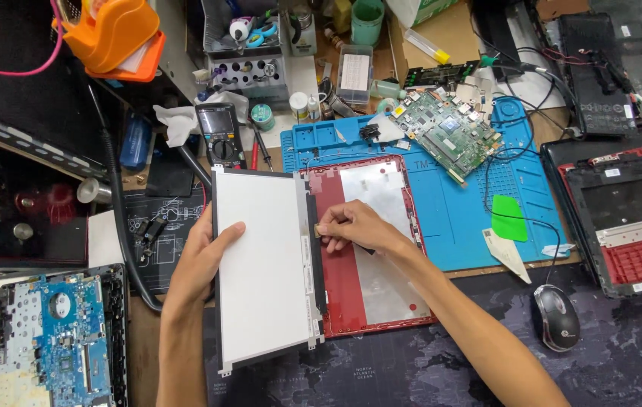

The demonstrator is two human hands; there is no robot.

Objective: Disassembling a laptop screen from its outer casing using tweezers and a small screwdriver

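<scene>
On the workbench (487, 377), fingers (328, 228) pinch the panel (261, 264) edge.

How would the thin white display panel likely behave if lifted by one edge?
The display panel looks very thin and broad, so it would probably flex and crack easily. It seems light: the left hand props it alone. Its edge near the right hand lies over the red lid, perhaps tethered there.
</scene>
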